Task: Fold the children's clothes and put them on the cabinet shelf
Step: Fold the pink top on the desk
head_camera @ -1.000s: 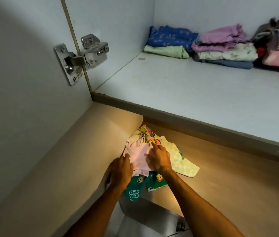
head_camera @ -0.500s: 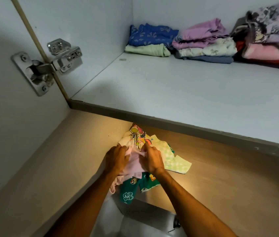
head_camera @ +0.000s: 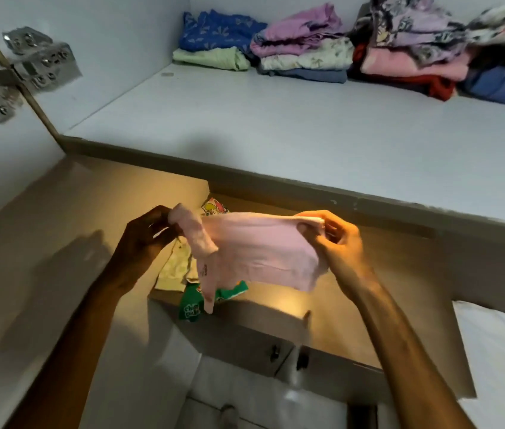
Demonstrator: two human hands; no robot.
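— Lifted off the worktop (head_camera: 353,308) since a second ago, the pink garment (head_camera: 257,249) hangs stretched between both hands, below the cabinet shelf (head_camera: 307,134).

— Left hand (head_camera: 146,233) and right hand (head_camera: 338,239) each pinch a top corner; it looks light and limp.

— Its lower edge blurs; the pile (head_camera: 189,274) beneath is half hidden.

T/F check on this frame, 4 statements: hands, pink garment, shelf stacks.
1. Both hands hold the pink garment stretched in the air. True: left hand, right hand.
2. The pink garment is already folded. False: it hangs open.
3. Folded clothes sit at the back of the white shelf. True.
4. Nothing lies under the pink garment. False: a green garment and more clothes lie there.
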